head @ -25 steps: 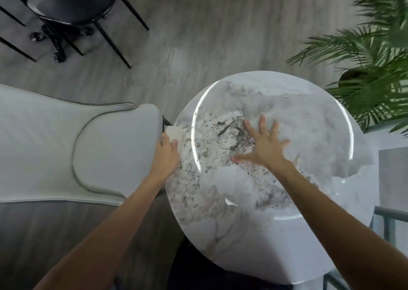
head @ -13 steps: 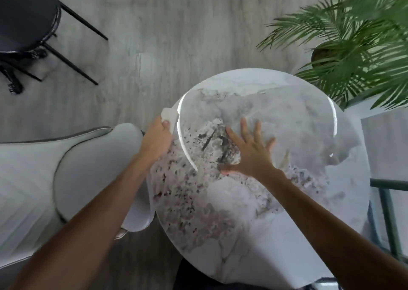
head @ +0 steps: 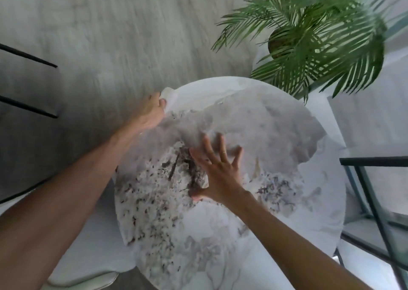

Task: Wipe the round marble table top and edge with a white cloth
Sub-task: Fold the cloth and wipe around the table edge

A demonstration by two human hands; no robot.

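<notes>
The round white marble counter [head: 254, 212], veined grey and speckled dark at its middle, fills the near right of the view; the left hand [head: 150, 113] is at its far left edge, fingers [head: 163, 102] closed on a crumpled white cloth [head: 169, 97] pressed against the rim. The right hand [head: 218, 177] lies flat on the middle of the counter, its fingers spread wide and holding nothing; a green palm plant in a dark pot [head: 313, 31] stands just beyond the far right edge, and a white upholstered chair [head: 95, 250] sits near left
</notes>
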